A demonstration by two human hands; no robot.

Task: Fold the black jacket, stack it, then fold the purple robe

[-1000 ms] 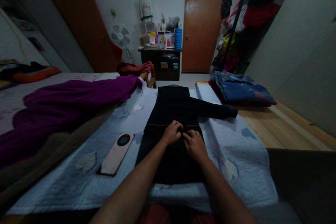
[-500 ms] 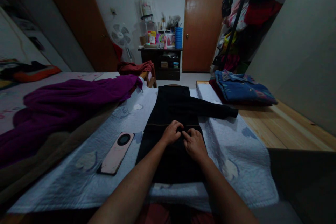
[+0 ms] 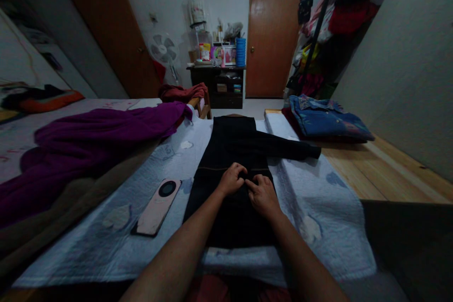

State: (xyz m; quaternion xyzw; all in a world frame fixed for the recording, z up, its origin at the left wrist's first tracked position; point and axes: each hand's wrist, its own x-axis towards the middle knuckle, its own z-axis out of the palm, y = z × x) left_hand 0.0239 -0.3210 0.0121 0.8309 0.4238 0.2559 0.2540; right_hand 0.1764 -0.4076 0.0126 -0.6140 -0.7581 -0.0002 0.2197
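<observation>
A black long-sleeved garment (image 3: 233, 144) lies flat in front of me, one sleeve stretched out to the right. A thin pale line, a seam or zipper, crosses its middle. My left hand (image 3: 231, 179) is closed with curled fingers on the cloth just below that line. Beside it, my right hand (image 3: 262, 193) is closed on the cloth too, its index finger pointing toward the left hand. The fingertips nearly meet, and any small thing between them is too dark to make out.
The garment rests on a pale blue quilt (image 3: 336, 240). A pink phone (image 3: 155, 212) lies to the left, near a purple garment (image 3: 106, 127). Folded denim (image 3: 325, 120) sits on wooden boards (image 3: 385, 174) at the right. A fan (image 3: 163, 47) and dark cabinet (image 3: 226, 86) stand behind.
Almost nothing differs. Both hands stay at the middle of the black garment, with at most a slight shift of the right fingers.
</observation>
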